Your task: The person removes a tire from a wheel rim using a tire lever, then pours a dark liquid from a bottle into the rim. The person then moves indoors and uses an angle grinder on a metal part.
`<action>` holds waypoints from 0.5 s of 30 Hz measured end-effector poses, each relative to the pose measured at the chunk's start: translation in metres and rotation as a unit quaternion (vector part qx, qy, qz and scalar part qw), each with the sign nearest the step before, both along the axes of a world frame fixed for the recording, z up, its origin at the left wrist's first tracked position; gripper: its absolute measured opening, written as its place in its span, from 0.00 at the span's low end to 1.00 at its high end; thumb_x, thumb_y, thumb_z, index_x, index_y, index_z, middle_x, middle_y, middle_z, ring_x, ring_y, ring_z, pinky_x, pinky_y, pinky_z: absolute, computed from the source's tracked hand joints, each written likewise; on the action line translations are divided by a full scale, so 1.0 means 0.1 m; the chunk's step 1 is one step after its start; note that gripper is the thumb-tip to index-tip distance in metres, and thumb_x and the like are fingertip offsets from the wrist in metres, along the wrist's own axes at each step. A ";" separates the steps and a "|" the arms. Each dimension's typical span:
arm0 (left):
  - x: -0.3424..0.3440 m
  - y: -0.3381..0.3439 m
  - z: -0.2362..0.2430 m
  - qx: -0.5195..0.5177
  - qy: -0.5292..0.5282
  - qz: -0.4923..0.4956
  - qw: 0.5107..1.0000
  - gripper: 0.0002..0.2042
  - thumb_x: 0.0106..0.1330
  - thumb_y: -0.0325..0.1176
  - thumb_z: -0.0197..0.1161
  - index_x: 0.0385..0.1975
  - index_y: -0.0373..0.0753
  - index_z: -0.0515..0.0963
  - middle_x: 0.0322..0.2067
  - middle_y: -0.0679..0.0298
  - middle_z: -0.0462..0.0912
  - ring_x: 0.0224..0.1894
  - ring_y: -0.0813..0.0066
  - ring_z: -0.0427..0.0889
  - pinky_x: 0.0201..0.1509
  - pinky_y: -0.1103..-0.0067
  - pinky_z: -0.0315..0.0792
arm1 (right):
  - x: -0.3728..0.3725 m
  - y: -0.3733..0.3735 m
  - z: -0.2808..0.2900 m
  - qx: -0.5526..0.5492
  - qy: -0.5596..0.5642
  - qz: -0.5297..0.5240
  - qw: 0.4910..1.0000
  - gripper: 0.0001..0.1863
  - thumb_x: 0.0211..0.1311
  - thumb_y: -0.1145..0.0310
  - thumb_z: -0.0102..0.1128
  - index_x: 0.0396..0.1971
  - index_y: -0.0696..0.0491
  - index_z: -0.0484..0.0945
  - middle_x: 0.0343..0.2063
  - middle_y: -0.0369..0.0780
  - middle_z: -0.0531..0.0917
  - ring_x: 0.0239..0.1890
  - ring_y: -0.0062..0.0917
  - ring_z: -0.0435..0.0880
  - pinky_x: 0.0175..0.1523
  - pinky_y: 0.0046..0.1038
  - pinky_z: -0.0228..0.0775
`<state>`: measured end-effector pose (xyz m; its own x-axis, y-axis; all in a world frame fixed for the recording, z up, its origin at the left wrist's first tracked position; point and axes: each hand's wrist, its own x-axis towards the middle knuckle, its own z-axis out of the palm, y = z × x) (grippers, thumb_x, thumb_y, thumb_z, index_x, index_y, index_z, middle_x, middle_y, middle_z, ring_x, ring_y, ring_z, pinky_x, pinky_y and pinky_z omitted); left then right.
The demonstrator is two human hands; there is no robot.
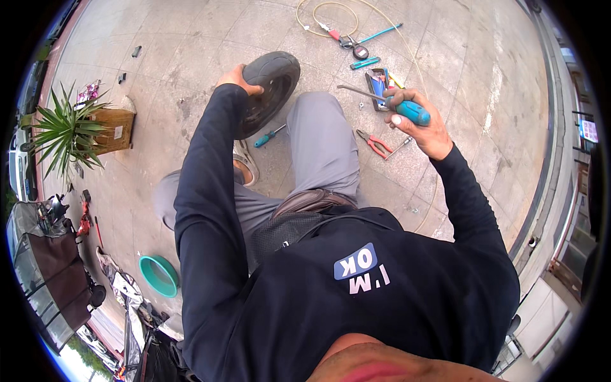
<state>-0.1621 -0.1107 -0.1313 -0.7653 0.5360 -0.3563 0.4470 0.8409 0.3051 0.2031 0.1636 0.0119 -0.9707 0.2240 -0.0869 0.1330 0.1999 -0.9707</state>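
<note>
With my left hand (240, 81) I grip the rim of a small black wheel with a tyre (275, 79), held tilted over the floor in front of my left leg. My right hand (417, 124) is closed around the blue handle of a screwdriver (407, 109); its metal shaft points left, toward the wheel but apart from it. A second blue-handled screwdriver (268, 136) lies on the floor below the wheel. Red-handled pliers (375, 145) and a thin metal tool (399, 148) lie beneath my right hand.
Behind my right hand lies a tool tray (375, 81). Beyond it are a teal cutter-like tool (365, 63) and a pressure gauge (360, 52) on a yellowish hose. A potted plant (114, 130) stands at the left, and a green basin (158, 276) lower left.
</note>
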 end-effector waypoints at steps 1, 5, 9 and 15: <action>0.01 -0.08 0.06 0.015 -0.036 0.009 0.999 0.50 0.41 0.54 0.80 0.67 0.38 0.68 0.54 0.46 0.82 0.58 0.52 0.82 0.64 0.67 0.73 | -0.29 -0.04 0.20 0.006 0.014 -0.008 1.000 0.24 0.65 0.55 0.69 0.51 0.55 0.75 0.45 0.40 0.81 0.46 0.25 0.82 0.54 0.29 0.74; 0.15 -0.63 -0.43 0.063 -0.065 -0.024 0.996 0.56 0.36 0.61 0.82 0.69 0.43 0.65 0.55 0.44 0.81 0.58 0.48 0.80 0.62 0.64 0.73 | -1.42 -0.03 0.60 0.122 0.156 -0.069 0.978 0.19 0.68 0.57 0.63 0.44 0.59 0.78 0.37 0.42 0.86 0.39 0.24 0.83 0.49 0.26 0.73; 0.16 -0.81 -0.25 0.025 -0.121 -0.052 0.991 0.59 0.34 0.62 0.82 0.69 0.41 0.64 0.55 0.44 0.80 0.59 0.45 0.79 0.64 0.63 0.72 | -2.76 0.27 0.25 -0.260 0.290 -0.140 0.910 0.09 0.70 0.67 0.59 0.32 0.56 0.75 0.27 0.40 0.79 0.30 0.27 0.79 0.41 0.31 0.73; 0.44 -1.01 -0.51 0.132 -0.166 -0.037 0.977 0.58 0.33 0.59 0.84 0.71 0.47 0.64 0.55 0.48 0.81 0.59 0.49 0.80 0.64 0.64 0.72 | -4.18 -0.12 -0.47 -0.403 0.110 -0.150 0.896 0.13 0.71 0.61 0.59 0.38 0.53 0.67 0.21 0.38 0.70 0.21 0.26 0.68 0.32 0.33 0.65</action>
